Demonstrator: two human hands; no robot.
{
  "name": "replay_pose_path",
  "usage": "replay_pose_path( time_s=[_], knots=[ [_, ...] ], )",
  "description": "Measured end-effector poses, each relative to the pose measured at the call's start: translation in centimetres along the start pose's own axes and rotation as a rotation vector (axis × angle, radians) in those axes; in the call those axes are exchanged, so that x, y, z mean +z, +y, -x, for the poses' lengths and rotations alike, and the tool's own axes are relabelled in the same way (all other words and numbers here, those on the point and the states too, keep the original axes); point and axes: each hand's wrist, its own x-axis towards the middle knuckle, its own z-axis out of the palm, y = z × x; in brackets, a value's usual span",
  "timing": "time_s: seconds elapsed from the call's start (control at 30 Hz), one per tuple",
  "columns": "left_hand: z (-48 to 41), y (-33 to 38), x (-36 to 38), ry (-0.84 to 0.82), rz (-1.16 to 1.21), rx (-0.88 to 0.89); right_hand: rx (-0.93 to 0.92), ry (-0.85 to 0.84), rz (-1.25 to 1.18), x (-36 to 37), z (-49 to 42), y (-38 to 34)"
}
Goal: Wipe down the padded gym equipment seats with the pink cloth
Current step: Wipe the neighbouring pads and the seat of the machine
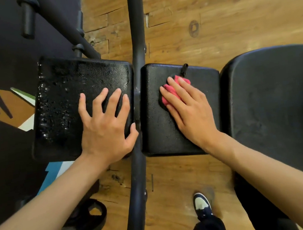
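Head view, single item on record: wiping job in progress, judged to be at an early-to-middle stage

Right hand (186,109) is lying flat with fingers straight and together, pressing the pink cloth (172,89) onto the middle pad (205,112); the cloth is bunched under the fingers, showing only at the fingertips and along the thumb side, toward the far-left part of that pad. Nothing is curling round the cloth; it is being pushed, not pinched.

Left hand (106,123) is resting on the left pad (59,106), fingers spread and straight, palm down, thumb reaching over the pad's inner edge beside the frame tube (137,59); it is holding nothing and appears to be bracing.

Condition of surfaces: left pad is glistening with droplets across its left and far portions, so it is looking sprayed but not yet dried. Middle pad is showing far fewer droplets, a matt finish around the cloth, suggesting the wipe is under way there. Right seat (283,115), larger and rounded, is looking dull and dry; whether it is already wiped or still untouched cannot be told.

Remaining, by estimate: rest of middle pad, whole of the wet left pad, possibly the right seat.

Surroundings: wooden floor (211,13), weight plate (87,224), shoe (201,203)
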Motion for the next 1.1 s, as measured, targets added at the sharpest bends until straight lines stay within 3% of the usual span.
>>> replay_pose_path(
  time_s=[0.27,0.47,0.63,0.8,1.0,1.1],
  knots=[
    [0.3,0.0,0.2,0.018,0.035,0.017,-0.189,-0.019,0.044,-1.2,11.9,-2.6],
    [0.4,0.0,0.7,0.041,-0.003,0.009,-0.634,0.094,0.212,1.5,8.7,-3.9],
    [0.3,-0.2,1.3,0.105,-0.038,0.001,-0.834,0.09,0.288,2.1,7.9,-2.4],
    [0.3,0.1,1.9,0.166,-0.032,-0.028,-0.855,0.059,0.365,-1.1,10.9,3.0],
    [0.1,0.3,1.9,0.251,-0.011,0.001,-1.024,0.103,0.513,2.9,6.7,-3.8],
    [0.6,0.6,2.2,0.258,0.094,0.006,-1.057,0.067,0.642,2.5,6.8,-2.3]
  ],
)
